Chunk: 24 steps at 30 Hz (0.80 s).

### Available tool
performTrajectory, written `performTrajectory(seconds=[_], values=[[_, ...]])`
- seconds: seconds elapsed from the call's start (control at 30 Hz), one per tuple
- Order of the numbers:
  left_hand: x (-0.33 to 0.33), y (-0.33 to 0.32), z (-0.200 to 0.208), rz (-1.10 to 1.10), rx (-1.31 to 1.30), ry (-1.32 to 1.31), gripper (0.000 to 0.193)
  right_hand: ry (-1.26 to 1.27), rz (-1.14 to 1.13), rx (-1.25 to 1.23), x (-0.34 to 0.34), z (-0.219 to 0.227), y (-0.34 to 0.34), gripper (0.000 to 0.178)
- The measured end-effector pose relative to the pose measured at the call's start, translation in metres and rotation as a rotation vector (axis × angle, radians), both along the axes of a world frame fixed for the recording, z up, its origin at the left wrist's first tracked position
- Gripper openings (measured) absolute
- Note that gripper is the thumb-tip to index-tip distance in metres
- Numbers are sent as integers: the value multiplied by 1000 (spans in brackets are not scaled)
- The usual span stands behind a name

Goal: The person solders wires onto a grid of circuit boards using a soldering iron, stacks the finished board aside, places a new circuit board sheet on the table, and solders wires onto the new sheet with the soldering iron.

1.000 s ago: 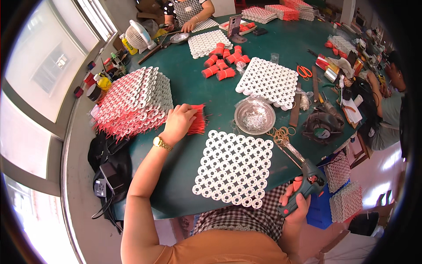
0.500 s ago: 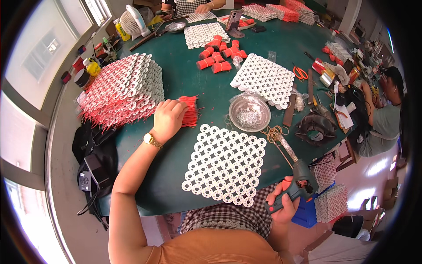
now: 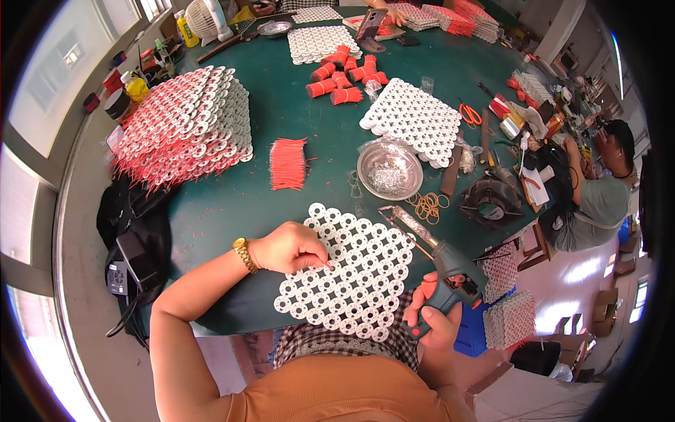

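A panel of joined white round circuit boards [image 3: 351, 281] lies flat at the table's near edge. Over its left part is my left hand [image 3: 292, 247], closed in a pinch; a tiny red wire end [image 3: 330, 266] shows at the fingertips, and the rest of it is hidden. My right hand [image 3: 439, 325] grips a dark green soldering gun [image 3: 455, 271] by its handle, right of the panel. The gun's metal tip points up and left, just beyond the panel's right edge. Beyond my left hand sits a flat pile of cut red wires [image 3: 287, 164].
A metal bowl [image 3: 361, 169] of silvery bits, a stack of white panels [image 3: 411, 116] and red wire bundles [image 3: 344, 74] stand farther off. Tall wired panels [image 3: 186, 130] rise at left. Rubber bands [image 3: 427, 207] and a black fan [image 3: 490, 204] lie right; a co-worker [image 3: 598, 190] sits beyond.
My left hand has left the red wire pile and come nearer and right, over the panel. The soldering gun in my right hand has shifted slightly left, its tip closer to the panel.
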<state>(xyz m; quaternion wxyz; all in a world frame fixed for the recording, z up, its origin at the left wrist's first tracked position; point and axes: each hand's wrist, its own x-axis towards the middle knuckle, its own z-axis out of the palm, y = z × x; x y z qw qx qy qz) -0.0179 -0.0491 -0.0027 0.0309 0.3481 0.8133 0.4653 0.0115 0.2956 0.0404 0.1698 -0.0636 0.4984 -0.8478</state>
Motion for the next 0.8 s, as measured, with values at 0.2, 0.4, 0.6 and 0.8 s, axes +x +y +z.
performTrajectory(seconds=[0.2, 0.4, 0.6, 0.8], values=[[4, -3, -6, 362, 422, -135, 10, 33, 83, 52, -5, 4, -13, 56], [-11, -12, 0, 691, 650, -570, 12, 197, 173, 113, -25, 1, -29, 58], [-10, -11, -7, 862, 387, -383, 7, 302, 167, 283, -35, -4, -48, 50], [-10, -23, -4, 707, 53, -7, 12, 238, 180, 290, -43, -21, -55, 47]])
